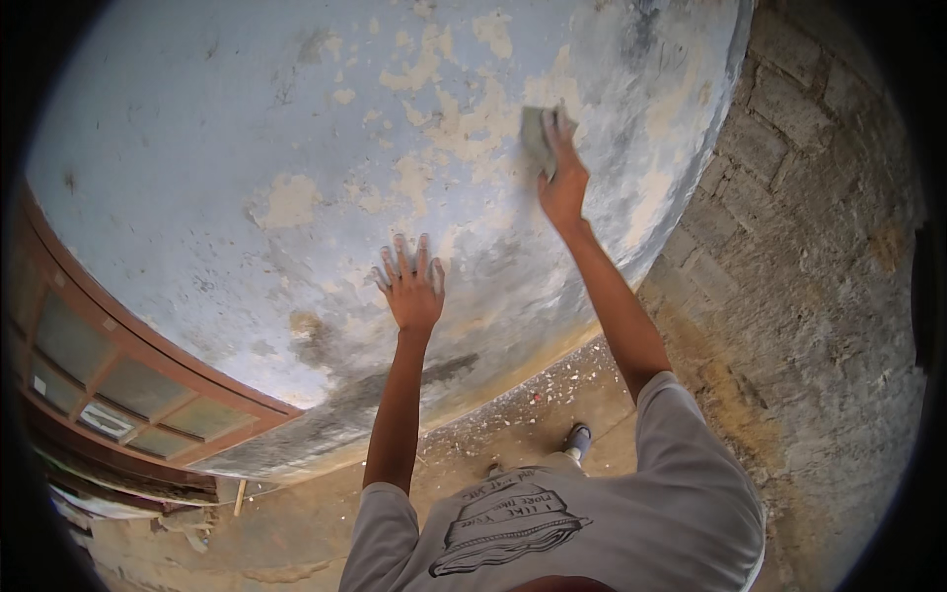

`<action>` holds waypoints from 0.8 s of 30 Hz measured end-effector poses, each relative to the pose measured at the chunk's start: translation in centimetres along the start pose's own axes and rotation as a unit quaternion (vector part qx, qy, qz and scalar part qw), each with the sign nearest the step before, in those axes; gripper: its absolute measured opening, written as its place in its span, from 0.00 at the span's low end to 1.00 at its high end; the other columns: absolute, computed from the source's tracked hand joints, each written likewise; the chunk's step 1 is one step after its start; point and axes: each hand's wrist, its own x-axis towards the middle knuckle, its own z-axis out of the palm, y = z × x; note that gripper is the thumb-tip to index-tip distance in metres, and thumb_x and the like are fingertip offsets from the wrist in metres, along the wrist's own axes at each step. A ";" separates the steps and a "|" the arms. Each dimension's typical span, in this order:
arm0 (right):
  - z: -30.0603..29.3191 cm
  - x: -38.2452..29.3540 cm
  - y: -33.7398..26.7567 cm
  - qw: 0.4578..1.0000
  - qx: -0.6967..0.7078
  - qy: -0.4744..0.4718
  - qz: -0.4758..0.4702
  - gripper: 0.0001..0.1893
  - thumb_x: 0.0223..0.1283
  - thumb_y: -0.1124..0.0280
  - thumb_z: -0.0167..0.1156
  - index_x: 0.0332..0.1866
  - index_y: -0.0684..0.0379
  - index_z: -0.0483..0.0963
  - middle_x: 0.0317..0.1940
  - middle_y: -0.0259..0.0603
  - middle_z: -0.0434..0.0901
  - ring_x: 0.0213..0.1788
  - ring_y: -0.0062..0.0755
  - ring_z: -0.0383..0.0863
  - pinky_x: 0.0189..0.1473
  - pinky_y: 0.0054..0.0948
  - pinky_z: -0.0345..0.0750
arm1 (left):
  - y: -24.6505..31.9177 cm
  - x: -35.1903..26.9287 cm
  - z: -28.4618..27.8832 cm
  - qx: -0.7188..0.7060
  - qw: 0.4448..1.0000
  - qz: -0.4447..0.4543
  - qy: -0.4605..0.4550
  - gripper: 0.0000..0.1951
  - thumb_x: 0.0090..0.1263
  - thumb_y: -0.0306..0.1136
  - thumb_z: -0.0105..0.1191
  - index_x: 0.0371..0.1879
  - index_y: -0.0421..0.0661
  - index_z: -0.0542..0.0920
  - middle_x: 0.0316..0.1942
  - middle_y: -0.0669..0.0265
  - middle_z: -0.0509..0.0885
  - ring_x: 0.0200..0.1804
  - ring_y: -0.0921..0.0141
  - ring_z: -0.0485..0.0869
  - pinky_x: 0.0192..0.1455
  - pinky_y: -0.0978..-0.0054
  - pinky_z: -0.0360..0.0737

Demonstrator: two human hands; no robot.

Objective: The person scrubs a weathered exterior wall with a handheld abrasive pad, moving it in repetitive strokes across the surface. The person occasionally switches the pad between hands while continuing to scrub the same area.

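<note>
A painted wall (222, 148) fills the upper part of the view, its light blue coat peeling to cream patches, with grey stains lower down. Spread against it, my left hand (416, 290) rests with fingers apart and holds nothing; its fingertips look dusty. Higher up and to the right, my right hand (564, 174) presses a greyish-green flat pad or sheet (536, 133) to the wall, near the bare patches. The pad is blurred, so whether it is sandpaper or a sponge I cannot tell.
Paint flakes (518, 396) litter the floor along the wall's foot, near my sandalled foot (579, 439). A rough block wall (799, 222) meets the painted one at the right. On the left is a brown wooden frame (185, 377) with glass panes; a short stick (240, 497) stands below it.
</note>
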 end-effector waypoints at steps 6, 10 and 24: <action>1.5 -5.0 0.6 0.993 0.085 -0.086 -0.008 0.49 0.49 0.97 0.56 0.81 0.49 0.65 0.82 0.45 0.60 0.76 0.54 0.70 0.70 0.37 0.79 | 0.1 -0.4 0.6 0.011 1.000 0.004 0.010 0.28 0.83 0.52 0.48 0.80 0.69 0.67 0.84 0.55 0.59 0.81 0.42 0.59 0.78 0.31 0.53; 1.4 -4.9 0.1 0.990 -0.030 -0.068 -0.118 0.47 0.53 0.92 0.61 0.81 0.45 0.65 0.81 0.43 0.61 0.73 0.51 0.75 0.66 0.38 0.83 | 0.1 -0.4 0.6 0.013 1.000 0.001 0.000 0.28 0.82 0.52 0.48 0.80 0.68 0.68 0.84 0.55 0.59 0.81 0.42 0.60 0.78 0.31 0.52; 2.2 -5.9 6.9 0.983 -0.040 0.001 -0.181 0.31 0.64 0.78 0.62 0.74 0.55 0.72 0.71 0.53 0.75 0.72 0.55 0.75 0.71 0.44 0.76 | 1.1 0.1 0.4 0.006 1.000 0.008 -0.004 0.28 0.82 0.51 0.48 0.80 0.66 0.68 0.83 0.52 0.59 0.80 0.40 0.60 0.77 0.30 0.53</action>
